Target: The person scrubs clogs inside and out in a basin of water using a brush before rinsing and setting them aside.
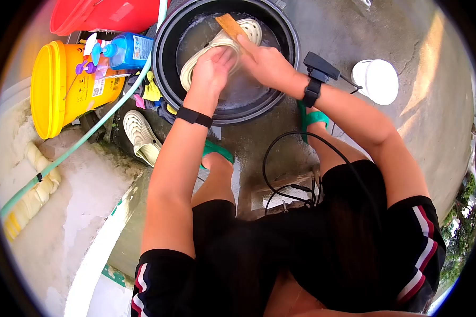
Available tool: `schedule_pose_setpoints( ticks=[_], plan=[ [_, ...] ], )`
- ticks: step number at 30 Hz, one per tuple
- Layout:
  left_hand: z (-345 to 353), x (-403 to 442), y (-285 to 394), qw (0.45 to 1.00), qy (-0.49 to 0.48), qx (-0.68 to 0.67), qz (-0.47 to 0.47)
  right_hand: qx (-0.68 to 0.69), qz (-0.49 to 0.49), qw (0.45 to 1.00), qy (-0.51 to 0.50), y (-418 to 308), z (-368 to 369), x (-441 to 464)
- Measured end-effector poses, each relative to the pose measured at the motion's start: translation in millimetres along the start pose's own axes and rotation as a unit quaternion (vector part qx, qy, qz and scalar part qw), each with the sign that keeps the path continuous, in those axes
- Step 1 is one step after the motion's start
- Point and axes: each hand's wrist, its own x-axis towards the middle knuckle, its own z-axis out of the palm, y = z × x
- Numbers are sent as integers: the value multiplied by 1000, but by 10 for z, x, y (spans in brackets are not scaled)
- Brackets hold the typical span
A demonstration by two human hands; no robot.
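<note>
Over a black tub (pixel 223 114) of cloudy water, my left hand (pixel 213 67) is closed on a cream clog (pixel 252 30) with holes in its upper. My right hand (pixel 267 62) grips a wooden scrub brush (pixel 229 25) by its flat back, laid across the clog; its bristle side is hidden. The clog lies tilted, its toe up to the right and its other end at the tub's left side. A matching clog (pixel 139 132) sits on the ground left of the tub.
To the left are a yellow bucket (pixel 47 90), a blue pump bottle (pixel 127 50) and a red basin (pixel 111 18). A pale green hose (pixel 98 124) runs past the tub's left edge. A white container (pixel 382 82) stands right. Black cables (pixel 267 158) hang near my knees.
</note>
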Motion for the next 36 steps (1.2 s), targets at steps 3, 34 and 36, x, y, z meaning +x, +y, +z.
schedule_pose_setpoints(
  ticks=[3, 34, 36],
  plan=[
    [2, -57, 136, 989, 56, -117, -68, 76, 5, 996, -52, -279, -26, -261],
    [-329, -85, 99, 957, 24, 288, -8, 35, 76, 982, -168, -62, -690, -281],
    [-294, -117, 128, 963, 24, 267, -26, 18, 85, 970, -229, -104, -724, -274]
  ],
)
